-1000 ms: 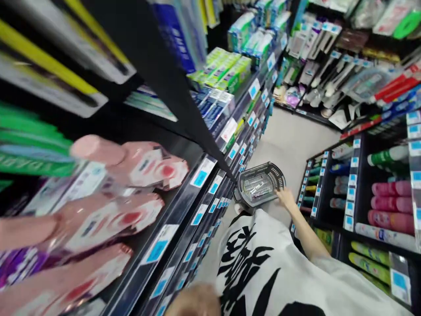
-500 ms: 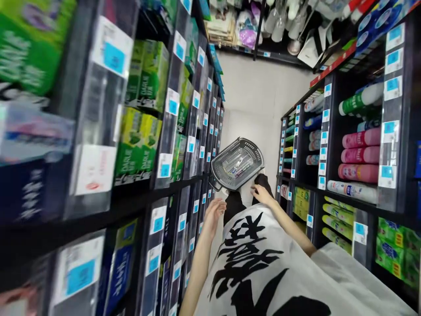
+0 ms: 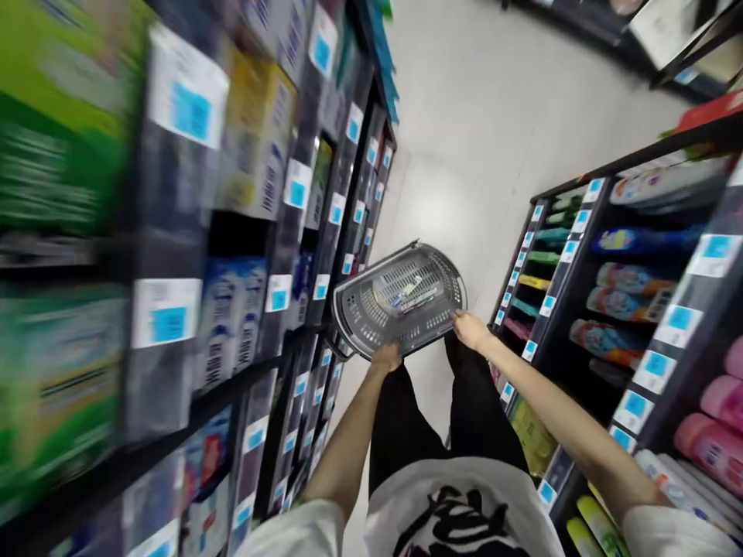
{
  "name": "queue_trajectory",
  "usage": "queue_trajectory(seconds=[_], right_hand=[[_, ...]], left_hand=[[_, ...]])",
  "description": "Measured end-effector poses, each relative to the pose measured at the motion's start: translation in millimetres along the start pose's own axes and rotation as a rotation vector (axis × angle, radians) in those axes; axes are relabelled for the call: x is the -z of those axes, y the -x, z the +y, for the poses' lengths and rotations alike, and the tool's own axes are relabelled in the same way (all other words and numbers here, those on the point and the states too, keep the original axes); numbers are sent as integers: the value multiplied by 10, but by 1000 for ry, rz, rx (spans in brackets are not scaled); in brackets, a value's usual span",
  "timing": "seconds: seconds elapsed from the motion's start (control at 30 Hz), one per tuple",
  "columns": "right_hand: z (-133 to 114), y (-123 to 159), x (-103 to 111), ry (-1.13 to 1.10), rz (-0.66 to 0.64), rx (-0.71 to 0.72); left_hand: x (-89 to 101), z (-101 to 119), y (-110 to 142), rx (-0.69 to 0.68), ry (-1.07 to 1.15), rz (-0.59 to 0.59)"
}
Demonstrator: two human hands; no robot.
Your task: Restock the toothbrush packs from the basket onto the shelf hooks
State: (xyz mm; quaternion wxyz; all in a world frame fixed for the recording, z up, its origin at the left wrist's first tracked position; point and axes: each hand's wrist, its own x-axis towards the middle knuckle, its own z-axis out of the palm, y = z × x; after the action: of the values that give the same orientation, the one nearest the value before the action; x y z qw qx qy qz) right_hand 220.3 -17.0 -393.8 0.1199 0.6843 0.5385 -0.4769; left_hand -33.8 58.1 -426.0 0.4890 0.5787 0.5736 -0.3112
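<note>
A grey plastic shopping basket (image 3: 371,309) with slotted sides is in front of my legs, tilted, its handle (image 3: 340,350) hanging at the left end. Several small packaged items (image 3: 412,292) lie on its bottom; their kind is too small to tell. My left hand (image 3: 388,357) is closed over the basket's near rim. At the rim's right end, my right hand (image 3: 467,328) has its fingers wrapped round the edge.
Close on the left stands a tall shelf (image 3: 272,340) of boxed toothpaste with blue-and-white price tags. To the right, another shelf (image 3: 604,340) holds bottles and tubes. Pale floor (image 3: 453,155) runs between them. A dark display unit (image 3: 609,31) stands at the far end.
Both hands, earlier apart from the basket, have come onto its near rim and closed on it. The view has tipped further down and shifted along the aisle.
</note>
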Motion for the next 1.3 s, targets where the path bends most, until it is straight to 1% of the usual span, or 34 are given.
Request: queue_trajectory(seconds=[0.07,0.17,0.23,0.3,0.37,0.43,0.5,0.57,0.63,0.7,0.77,0.83,0.9,0.93,1.03,1.1,1.17,1.23,1.3], right_hand=[[129,-619,-302,30,-48,14],[279,-1611,-916,83,-92,11],[365,-2234,-1375,125,-108,10],[456,-2770,-1817,167,-123,40],[562,-3194,-2198,204,-136,103],[679,-3504,-2486,236,-143,175],[786,-3716,-2670,262,-148,244],[855,-3853,-2766,301,-137,325],[872,-3937,-2804,347,-115,403],[846,-3984,-2807,376,-94,450],[812,-4010,-2784,383,-90,422],[805,-4030,-2723,383,-102,329],[841,-4047,-2612,382,-132,244],[872,-4048,-2536,379,-152,225],[962,-3965,-2244,357,-197,238],[977,-3797,-2017,328,-194,243],[929,-3529,-1778,305,-162,227],[814,-3177,-1529,232,-91,180],[638,-2752,-1270,3,22,131]], left_hand=[[-163,25,-730,14,-107,-25],[-423,-48,-1767,-26,-210,9],[-588,-179,-2361,-71,-256,46],[-744,-367,-2865,-97,-293,86],[-893,-577,-3282,-103,-317,121],[-1034,-759,-3614,-105,-324,150],[-1157,-873,-3860,-116,-316,179],[-1248,-914,-4026,-146,-324,226],[-1297,-907,-4128,-180,-349,271],[-1302,-891,-4193,-201,-364,291],[-1272,-892,-4243,-206,-365,278],[-1214,-920,-4292,-200,-349,261],[-1140,-964,-4336,-185,-316,254],[-1101,-988,-4353,-181,-294,255],[-995,-1047,-4344,-193,-219,270],[-937,-1064,-4257,-189,-136,276],[-880,-1057,-4077,-172,-17,273],[-813,-1018,-3787,-156,138,267],[-736,-941,-3377,-145,329,267]])
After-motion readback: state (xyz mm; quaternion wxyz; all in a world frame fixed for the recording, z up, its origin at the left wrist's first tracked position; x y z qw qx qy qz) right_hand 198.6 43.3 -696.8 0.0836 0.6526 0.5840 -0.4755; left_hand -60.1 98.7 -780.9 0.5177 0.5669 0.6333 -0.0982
